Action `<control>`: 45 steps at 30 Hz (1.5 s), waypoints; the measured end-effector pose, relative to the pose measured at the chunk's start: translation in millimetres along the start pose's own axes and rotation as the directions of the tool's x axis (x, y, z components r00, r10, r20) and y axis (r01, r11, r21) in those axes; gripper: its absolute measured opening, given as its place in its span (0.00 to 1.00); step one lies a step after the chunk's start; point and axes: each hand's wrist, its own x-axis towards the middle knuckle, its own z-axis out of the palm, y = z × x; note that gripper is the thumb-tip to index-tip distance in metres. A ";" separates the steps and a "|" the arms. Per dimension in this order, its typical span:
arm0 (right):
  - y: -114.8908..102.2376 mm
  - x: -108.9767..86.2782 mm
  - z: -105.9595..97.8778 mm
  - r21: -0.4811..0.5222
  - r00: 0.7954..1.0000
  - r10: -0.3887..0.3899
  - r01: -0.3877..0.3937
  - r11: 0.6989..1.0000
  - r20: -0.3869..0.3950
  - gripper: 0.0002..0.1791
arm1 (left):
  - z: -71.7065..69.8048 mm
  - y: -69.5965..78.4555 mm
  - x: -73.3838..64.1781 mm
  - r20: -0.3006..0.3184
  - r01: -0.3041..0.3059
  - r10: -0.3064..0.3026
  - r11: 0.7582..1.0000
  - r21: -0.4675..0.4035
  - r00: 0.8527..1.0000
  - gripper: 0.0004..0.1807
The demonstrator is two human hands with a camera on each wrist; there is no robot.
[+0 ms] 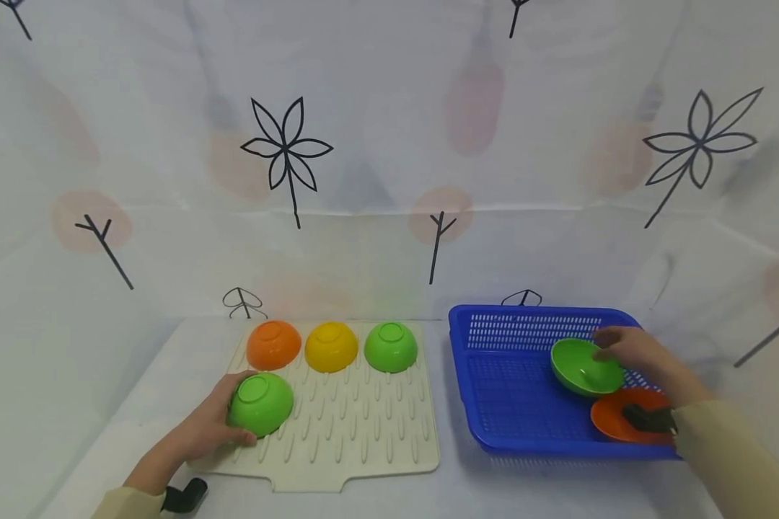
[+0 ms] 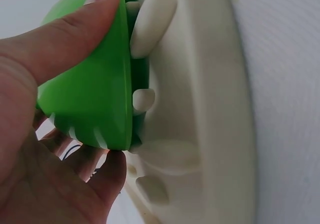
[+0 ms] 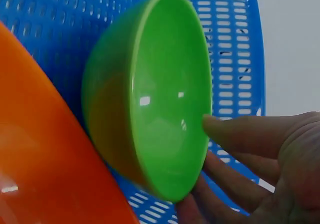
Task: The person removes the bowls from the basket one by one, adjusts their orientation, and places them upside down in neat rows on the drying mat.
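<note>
On the left side of a cream draining board [image 1: 363,458] with raised ribs, my left hand [image 1: 209,424] grips an upside-down green bowl [image 1: 261,405]. In the left wrist view the thumb lies over one side of that bowl and the fingers bend round its other side, with the rim right at the ribs. Over at the blue basket [image 1: 493,438], my right hand [image 1: 639,355] pinches the rim of a second green bowl [image 3: 170,94]. Its thumb is at the inner side and the other fingers are behind. This bowl tilts, its hollow facing up and toward the hand.
An orange dish [image 1: 606,419] lies in the basket's front right part, beside the held bowl. Along the board's back edge, an orange bowl [image 1: 273,346], a yellow bowl [image 1: 331,347] and another green bowl [image 1: 391,347] stand upside down. A patterned white cloth [image 1: 363,252] hangs behind.
</note>
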 end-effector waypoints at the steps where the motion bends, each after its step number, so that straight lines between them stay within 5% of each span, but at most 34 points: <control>1: 1.2 -0.1 -0.2 0.002 1.000 0.008 -0.008 1.000 0.010 0.33 | 0.4 0.5 -0.2 0.001 0.006 -0.006 1.000 0.000 1.000 0.65; 12: 8.7 -2.6 2.7 0.081 0.990 0.093 -0.102 0.992 0.103 0.30 | 4.1 4.1 -0.6 -0.003 0.033 -0.033 0.999 0.020 0.999 0.66; 27: 0.5 -8.0 -0.1 0.074 0.998 0.053 -0.054 0.996 0.022 0.30 | 4.7 10.3 0.7 0.010 0.059 -0.059 0.998 0.000 0.998 0.59; 45: -33.3 -34.8 -0.2 -0.005 0.997 -0.021 0.021 1.000 -0.073 0.30 | -4.0 17.5 -1.6 -0.042 -0.003 0.005 0.999 0.055 0.999 0.49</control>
